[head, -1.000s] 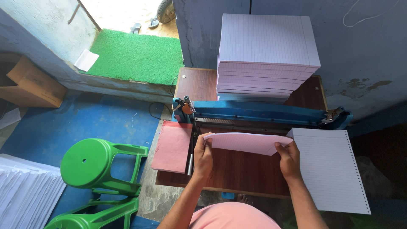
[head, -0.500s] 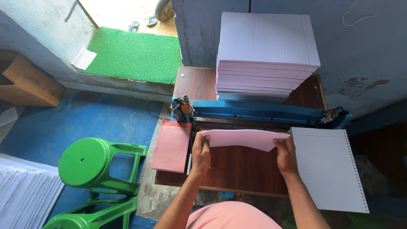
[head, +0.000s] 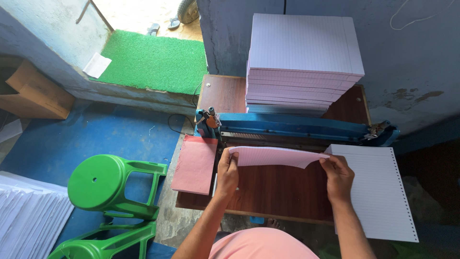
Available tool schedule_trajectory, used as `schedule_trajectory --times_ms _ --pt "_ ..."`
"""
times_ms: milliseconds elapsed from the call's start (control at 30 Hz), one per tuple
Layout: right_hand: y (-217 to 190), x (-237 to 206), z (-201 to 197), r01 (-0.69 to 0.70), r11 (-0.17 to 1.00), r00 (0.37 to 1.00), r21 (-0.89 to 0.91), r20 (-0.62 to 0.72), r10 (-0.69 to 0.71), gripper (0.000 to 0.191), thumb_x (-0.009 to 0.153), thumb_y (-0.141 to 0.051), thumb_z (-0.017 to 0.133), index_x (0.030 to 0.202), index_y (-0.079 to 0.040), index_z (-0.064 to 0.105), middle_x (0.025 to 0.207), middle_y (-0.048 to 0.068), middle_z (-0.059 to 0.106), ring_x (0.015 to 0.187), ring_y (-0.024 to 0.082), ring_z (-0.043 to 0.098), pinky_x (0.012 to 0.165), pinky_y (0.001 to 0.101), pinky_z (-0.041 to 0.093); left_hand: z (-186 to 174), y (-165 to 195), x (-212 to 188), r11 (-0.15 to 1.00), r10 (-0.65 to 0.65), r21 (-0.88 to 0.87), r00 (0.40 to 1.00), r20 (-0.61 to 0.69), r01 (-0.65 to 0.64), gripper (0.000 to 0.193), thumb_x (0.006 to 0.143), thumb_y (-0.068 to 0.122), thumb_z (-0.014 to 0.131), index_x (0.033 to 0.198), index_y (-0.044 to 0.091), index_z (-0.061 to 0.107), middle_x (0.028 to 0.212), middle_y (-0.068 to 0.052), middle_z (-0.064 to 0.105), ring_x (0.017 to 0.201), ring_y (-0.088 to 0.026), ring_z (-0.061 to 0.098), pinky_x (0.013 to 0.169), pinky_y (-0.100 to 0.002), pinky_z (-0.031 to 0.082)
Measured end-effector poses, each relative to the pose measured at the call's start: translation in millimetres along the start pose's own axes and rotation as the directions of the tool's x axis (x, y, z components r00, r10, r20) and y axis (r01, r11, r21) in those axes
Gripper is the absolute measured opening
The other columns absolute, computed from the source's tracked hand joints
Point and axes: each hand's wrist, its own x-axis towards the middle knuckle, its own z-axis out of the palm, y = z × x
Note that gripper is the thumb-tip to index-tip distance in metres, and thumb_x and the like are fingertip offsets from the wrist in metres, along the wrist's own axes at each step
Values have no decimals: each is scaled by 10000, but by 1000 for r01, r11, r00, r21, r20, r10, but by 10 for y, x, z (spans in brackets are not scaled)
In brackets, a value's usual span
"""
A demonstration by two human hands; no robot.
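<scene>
Paper sheets, a thin sagging pink sheaf, are pinched at either end by left hand and right hand, fingers closed, before a blue punching machine on a wooden table.

Brown cardboard box, far left

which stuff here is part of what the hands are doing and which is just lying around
In use: left hand, right hand, ruled sheets, blue punching machine, tall paper stack, punched sheets.
Lying about: green stools, cardboard box, green mat.
</scene>
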Motion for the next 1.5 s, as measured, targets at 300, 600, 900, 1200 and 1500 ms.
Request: schedule_trajectory --times_ms 300,600,900,1200,1500 --pt "-238 42 -116 -409 903 911 133 113 396 206 955 -121 663 1120 -3 699 992 199 767 887 293 762 816 426 653 -207 -23 147 916 266 286 960 92 -281 134 954 63 678 1070 36 739 1104 -14 718 941 -153 557 828 -300 473" --pt "-268 253 -196 -513 808 858 289 168 485 168 964 -116 661 1035 33 690 984 215 728 928 299 753 829 403 653 -299 -53 303 998 -2 -64 952 307 23 296 974 -62 540 1160 69 728 1040 -12 738 1017 -118 685 891 -246 533" --pt "-1 -99 -186 -688 725 725 -7 7 688 86 911 -67 663 946 1 702 910 141 713 801 224 726 732 354 645 -554 138 207 934 135 193 795 591 -302 386 829 -160 558 1109 44 728 1211 -97 744 1197 -232 692 1071 -337 517" --pt "262 -436 -19 -706 692 702 -150 -21 712 133 909 -109 690 892 19 720 790 87 637 719 193 672 683 387 671 -661 182 118 802 -59 475 743 667 -363 439 708 -148 621 1090 46 718 1318 -124 681 1206 -353 629 954 -404 541" --pt "154 -375 167 -708 691 702 -145 -41 711 139 932 -110 665 899 18 711 792 92 645 718 197 685 701 381 656 -638 -163 208 769 -14 502 774 633 -397 268 841 -79 615 1064 30 716 1349 -160 653 1203 -390 617 1001 -421 512"
